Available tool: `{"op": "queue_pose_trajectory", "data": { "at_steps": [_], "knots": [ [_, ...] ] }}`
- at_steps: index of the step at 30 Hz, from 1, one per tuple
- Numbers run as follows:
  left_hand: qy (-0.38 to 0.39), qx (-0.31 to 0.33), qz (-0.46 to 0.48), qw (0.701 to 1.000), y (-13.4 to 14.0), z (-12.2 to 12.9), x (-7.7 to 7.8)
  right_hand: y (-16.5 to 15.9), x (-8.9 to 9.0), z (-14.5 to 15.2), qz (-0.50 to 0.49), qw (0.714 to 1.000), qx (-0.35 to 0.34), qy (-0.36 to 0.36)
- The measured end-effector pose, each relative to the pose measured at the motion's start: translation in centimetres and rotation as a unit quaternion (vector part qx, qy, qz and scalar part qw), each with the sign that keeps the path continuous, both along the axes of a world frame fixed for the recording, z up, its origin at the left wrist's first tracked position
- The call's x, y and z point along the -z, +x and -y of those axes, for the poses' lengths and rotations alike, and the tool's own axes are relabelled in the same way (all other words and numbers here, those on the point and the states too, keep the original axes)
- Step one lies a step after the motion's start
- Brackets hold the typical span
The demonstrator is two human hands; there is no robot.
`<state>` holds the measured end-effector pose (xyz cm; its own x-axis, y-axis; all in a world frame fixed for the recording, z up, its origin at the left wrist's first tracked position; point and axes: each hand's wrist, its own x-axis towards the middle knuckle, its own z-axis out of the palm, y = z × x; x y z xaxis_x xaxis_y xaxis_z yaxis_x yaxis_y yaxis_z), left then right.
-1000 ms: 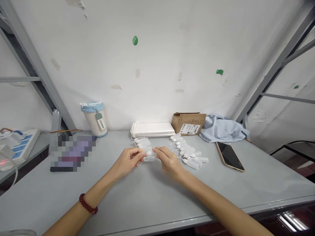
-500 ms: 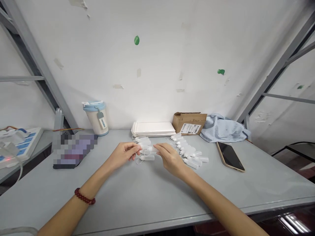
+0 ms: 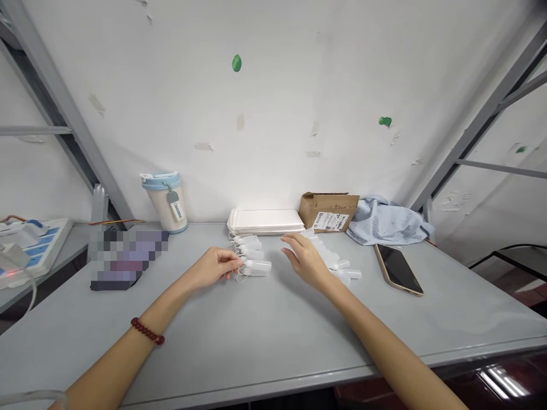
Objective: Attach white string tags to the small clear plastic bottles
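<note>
Left hand [image 3: 212, 266] pinches a small translucent plastic bottle [image 3: 256, 265] at the left row; right hand [image 3: 306, 259] hovers open — reaching the right pile [image 3: 342, 269].

White bottles [image 3: 255, 266], grey table [image 3: 265, 336], blue-lidded cup [image 3: 164, 200], brown box [image 3: 328, 210].

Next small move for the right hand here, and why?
Probably close the right hand on one small white plastic bottle in the right-side pile. It hovers open and empty above that pile, while the left hand rests its fingertips at the neat left-side row of bottles.
</note>
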<state>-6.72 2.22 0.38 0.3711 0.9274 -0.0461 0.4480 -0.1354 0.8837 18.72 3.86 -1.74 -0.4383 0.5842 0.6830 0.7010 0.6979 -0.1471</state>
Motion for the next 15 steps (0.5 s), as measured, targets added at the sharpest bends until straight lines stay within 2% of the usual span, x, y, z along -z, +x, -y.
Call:
{"op": "queue_pose_trajectory", "data": {
  "at_steps": [5, 9, 15],
  "knots": [
    [-0.016, -0.023, 0.002, 1.0, -0.1, -0.4, 0.9, 1.9, 0.2, -1.6, 0.044, 0.995, 0.075, -0.048],
    [-0.031, -0.048, -0.003, 0.998, 0.0, -0.6, 1.3, 2.7, 0.1, -2.1, 0.11, 0.98, 0.152, -0.066],
    [0.031, -0.11, -0.02, 0.993, 0.0, -0.6, 1.3, 3.3, -0.2, -2.3, 0.174, 0.942, 0.267, -0.108]
  ]
}}
